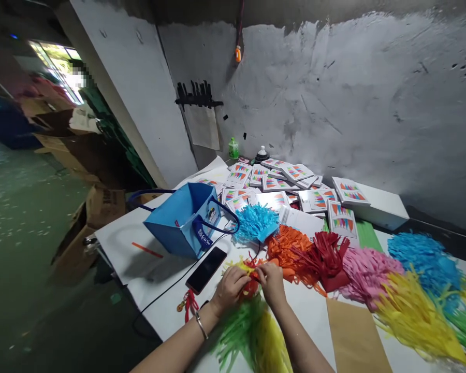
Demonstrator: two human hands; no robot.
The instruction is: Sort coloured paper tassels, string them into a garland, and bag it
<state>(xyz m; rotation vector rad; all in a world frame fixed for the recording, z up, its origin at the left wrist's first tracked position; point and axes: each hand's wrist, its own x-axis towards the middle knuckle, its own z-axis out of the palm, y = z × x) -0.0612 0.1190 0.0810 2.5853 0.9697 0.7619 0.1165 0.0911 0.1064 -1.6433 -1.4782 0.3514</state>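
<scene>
My left hand (230,286) and my right hand (272,282) meet near the front of the white table, fingers pinched together on a red paper tassel (250,290) with some yellow strips by it. Just what each fingertip grips is partly hidden. Below my hands, a green fringe tassel (238,329) and a yellow one (271,342) spread between my forearms. To the right lie bunches of fringe in orange (289,248), dark red (330,259) and pink (367,272). A phone (206,270) rests left of my hands.
A blue gift bag (178,223) with a dark cord stands at the left. Several packets with printed flags (281,184) are heaped at the back near the wall. Blue (423,261) and yellow fringe (419,316) lie far right. A brown paper sheet (357,336) lies in front.
</scene>
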